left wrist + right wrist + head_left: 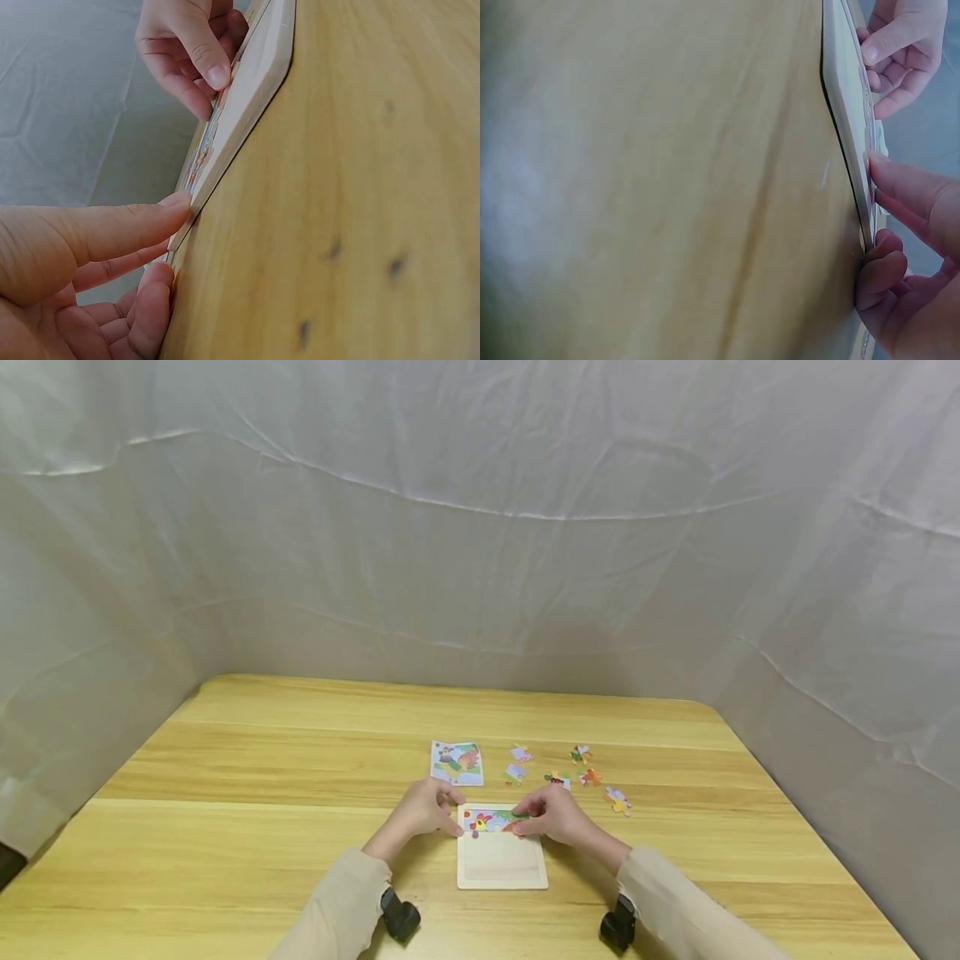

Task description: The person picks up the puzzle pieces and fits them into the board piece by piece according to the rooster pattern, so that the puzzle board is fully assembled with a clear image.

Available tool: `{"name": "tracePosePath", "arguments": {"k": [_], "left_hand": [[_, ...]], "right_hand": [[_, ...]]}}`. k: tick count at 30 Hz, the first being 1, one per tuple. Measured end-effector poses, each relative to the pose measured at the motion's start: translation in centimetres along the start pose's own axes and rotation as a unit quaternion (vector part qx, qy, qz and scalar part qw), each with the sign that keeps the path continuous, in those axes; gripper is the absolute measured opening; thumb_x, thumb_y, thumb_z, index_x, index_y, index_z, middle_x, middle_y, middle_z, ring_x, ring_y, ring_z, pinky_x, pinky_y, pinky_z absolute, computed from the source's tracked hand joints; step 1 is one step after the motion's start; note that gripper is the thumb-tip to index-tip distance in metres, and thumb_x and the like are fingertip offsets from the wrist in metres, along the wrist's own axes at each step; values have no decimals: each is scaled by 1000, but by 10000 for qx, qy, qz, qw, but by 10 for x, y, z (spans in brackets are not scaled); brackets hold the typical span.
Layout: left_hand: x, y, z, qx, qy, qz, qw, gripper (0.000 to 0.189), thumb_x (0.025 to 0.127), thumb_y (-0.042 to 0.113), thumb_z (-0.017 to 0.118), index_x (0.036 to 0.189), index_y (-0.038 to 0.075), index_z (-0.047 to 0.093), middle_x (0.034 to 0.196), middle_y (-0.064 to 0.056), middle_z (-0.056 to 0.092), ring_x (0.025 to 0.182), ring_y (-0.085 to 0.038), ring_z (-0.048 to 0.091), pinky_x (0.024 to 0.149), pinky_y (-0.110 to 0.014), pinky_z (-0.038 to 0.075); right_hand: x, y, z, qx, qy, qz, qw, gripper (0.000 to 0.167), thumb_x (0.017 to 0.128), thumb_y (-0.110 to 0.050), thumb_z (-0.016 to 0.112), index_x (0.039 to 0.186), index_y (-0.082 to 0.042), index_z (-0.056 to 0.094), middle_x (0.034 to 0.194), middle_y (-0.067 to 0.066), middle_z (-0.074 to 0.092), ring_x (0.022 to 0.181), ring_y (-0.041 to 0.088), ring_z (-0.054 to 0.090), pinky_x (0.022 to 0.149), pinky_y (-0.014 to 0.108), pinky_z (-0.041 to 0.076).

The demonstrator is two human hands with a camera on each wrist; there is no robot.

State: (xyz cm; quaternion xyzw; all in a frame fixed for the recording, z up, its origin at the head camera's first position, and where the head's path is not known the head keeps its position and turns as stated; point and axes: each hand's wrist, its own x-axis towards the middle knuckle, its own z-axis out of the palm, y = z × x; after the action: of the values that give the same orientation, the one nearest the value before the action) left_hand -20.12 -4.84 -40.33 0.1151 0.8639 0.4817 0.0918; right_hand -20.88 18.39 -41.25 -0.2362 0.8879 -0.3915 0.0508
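A shallow wooden puzzle tray [502,860] lies on the table, its far strip filled with colourful jigsaw pieces [487,821] and its near part bare wood. My left hand [426,810] grips the tray's left edge, thumb on the rim and fingers curled beside it, as the left wrist view shows closely. At the tray's far right corner, my right hand [557,816] pinches an orange-and-green puzzle piece [510,827] between thumb and forefinger, down against the tray. Its other fingers curl by the tray's side in the right wrist view. The hand covers part of that piece.
A picture card [457,763] with a cartoon animal lies behind the tray, past the left hand. Several loose puzzle pieces [590,777] are scattered behind and right of the right hand. Pale cloth [480,568] hangs around the wooden table [262,860].
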Motion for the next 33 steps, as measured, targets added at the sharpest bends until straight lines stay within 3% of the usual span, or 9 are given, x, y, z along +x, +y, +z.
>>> {"name": "tracePosePath", "arguments": {"k": [8,16,26,33], "left_hand": [[-1,0,0,20,2,39,10000,32,59,-6,76,89,-2,64,62,-2,47,50,-10,41,45,-22,40],[-2,1,2,4,12,-11,10000,32,59,-7,76,88,-1,64,61,-2,47,49,-10,40,45,-21,39],[-1,1,1,29,30,33,10000,33,59,-7,76,89,-2,64,63,-3,48,50,-10,41,45,-21,41],[-1,1,2,46,41,-17,10000,33,59,-6,76,89,-1,64,64,-3,48,51,-10,42,45,-22,42]], "right_hand": [[-2,0,3,35,189,-225,9996,16,70,-7,74,83,1,69,59,-3,49,51,6,35,45,18,29],[-4,-3,2,20,134,-120,9998,16,72,-7,73,84,0,67,60,-3,48,52,7,36,46,18,30],[-5,-1,-10,466,207,308,9982,17,79,-12,67,90,0,66,73,0,56,60,12,48,49,21,40],[-8,12,-31,676,489,562,9949,21,80,-10,65,94,5,64,70,5,57,51,17,49,44,25,41]]}}
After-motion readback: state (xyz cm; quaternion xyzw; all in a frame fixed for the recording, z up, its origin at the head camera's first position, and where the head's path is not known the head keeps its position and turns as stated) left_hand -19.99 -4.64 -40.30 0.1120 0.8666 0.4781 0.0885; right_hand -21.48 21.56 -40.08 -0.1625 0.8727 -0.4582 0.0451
